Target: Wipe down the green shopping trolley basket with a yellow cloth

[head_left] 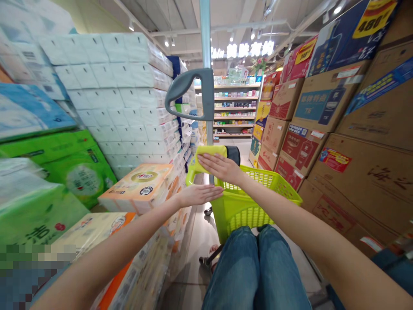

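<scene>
My right hand (220,167) lies flat, fingers stretched to the left, over the yellow-green top part (213,150) of a shopping cart; a dark end piece (233,155) is beside it. Lower down, my left hand (200,195) is stretched out flat, fingertips pointing right at the cart's upright, below the right hand. Whether it touches the cart I cannot tell. The lime-green cart basket (258,211) has slotted walls. A grey loop handle (189,94) is fixed to a metal pole (206,34) above the hands. Neither hand holds anything visible.
White tissue packs (112,82) are stacked high on the left, with an orange tissue pack (138,183) and green packs (77,172) lower down. Cardboard cartons (371,163) form a wall on the right. Stocked shelves (235,105) stand ahead, beyond the aisle floor (196,241).
</scene>
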A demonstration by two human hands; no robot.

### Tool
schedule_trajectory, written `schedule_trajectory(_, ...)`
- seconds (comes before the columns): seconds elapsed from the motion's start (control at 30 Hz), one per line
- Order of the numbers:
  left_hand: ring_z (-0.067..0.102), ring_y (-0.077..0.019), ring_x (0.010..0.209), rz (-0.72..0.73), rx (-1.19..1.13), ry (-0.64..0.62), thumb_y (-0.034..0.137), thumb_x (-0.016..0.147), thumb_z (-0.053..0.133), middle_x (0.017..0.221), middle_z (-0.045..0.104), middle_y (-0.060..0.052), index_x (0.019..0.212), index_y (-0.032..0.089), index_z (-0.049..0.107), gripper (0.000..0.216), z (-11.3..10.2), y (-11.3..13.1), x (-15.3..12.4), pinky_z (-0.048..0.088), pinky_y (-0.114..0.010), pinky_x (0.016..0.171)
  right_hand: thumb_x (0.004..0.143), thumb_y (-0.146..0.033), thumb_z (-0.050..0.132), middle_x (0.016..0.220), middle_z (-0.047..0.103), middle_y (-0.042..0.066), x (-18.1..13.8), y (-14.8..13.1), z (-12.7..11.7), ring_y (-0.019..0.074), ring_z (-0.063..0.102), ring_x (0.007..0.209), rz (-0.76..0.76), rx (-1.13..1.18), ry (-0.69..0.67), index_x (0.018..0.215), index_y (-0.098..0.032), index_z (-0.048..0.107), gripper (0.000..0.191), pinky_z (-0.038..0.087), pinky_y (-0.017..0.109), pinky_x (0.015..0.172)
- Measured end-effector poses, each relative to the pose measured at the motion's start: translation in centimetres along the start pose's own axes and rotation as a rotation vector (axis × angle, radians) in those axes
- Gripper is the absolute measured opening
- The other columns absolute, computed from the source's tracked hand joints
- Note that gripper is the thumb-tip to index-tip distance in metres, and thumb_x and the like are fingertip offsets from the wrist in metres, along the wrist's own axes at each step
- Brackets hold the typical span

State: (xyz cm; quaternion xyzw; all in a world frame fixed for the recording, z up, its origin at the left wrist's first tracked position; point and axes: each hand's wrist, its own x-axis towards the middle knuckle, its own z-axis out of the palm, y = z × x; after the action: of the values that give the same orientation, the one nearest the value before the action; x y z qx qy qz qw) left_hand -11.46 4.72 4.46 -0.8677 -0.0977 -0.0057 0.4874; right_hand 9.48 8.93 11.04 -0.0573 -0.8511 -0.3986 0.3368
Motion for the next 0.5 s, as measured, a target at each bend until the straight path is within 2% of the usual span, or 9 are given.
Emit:
schedule_trajectory(0.1,0.036,-0.0082,0.141,-0.009,-0.049,-0.035,0.004,0.093,0.039,0.154,0.038,-0.003,0.146,0.02,0.039,0.055,0.8,0.3,-0.2,0.03,-0.022,0.118,0.098,-0.011,0.039,0.147,0.048,0.005,-2.3,-1.7,0.8,0.0124,0.043,0.138,-0.075,0.018,-0.04,0.147,-0.015,0.038,0.049,0.038,0.028,0.115)
schedule_trajectory(0.2,0.035,-0.0072,0.141,-0.009,-0.03,-0.059,0.003,0.093,0.038,0.155,0.037,-0.001,0.146,0.02,0.039,0.056,0.8,0.3,-0.2,0.03,-0.02,0.117,0.098,-0.011,0.041,0.145,0.051,0.005,-2.4,-1.0,0.6,0.0104,0.045,0.136,-0.154,0.042,-0.038,0.148,-0.014,0.036,0.051,0.041,0.026,0.112)
schedule_trajectory(0.27,0.03,-0.0088,0.144,-0.001,-0.003,-0.041,0.007,0.096,0.036,0.158,0.032,-0.001,0.147,0.019,0.038,0.052,0.3,0.1,-0.1,0.029,-0.022,0.119,0.098,-0.011,0.043,0.146,0.05,0.004,-0.9,0.8,-0.1,0.0106,0.043,0.137,-0.165,0.044,-0.016,0.15,-0.015,0.031,0.054,0.039,0.027,0.114)
schedule_trajectory(0.4,0.026,-0.009,0.145,-0.005,0.016,-0.005,0.007,0.096,0.035,0.159,0.028,0.0,0.147,0.018,0.038,0.052,-0.7,-0.3,0.2,0.026,-0.022,0.12,0.099,-0.007,0.038,0.15,0.045,0.002,3.5,5.2,-2.1,0.0127,0.034,0.142,-0.053,0.036,0.065,0.154,-0.021,0.021,0.059,0.031,0.034,0.119)
schedule_trajectory(0.5,0.024,-0.0079,0.146,-0.017,0.0,-0.014,0.006,0.096,0.035,0.159,0.027,0.001,0.147,0.02,0.038,0.053,-0.8,-0.4,0.2,0.025,-0.021,0.12,0.1,-0.007,0.035,0.152,0.043,0.002,5.4,6.7,-2.9,0.0126,0.032,0.143,-0.006,0.065,0.094,0.155,-0.024,0.018,0.06,0.029,0.035,0.121)
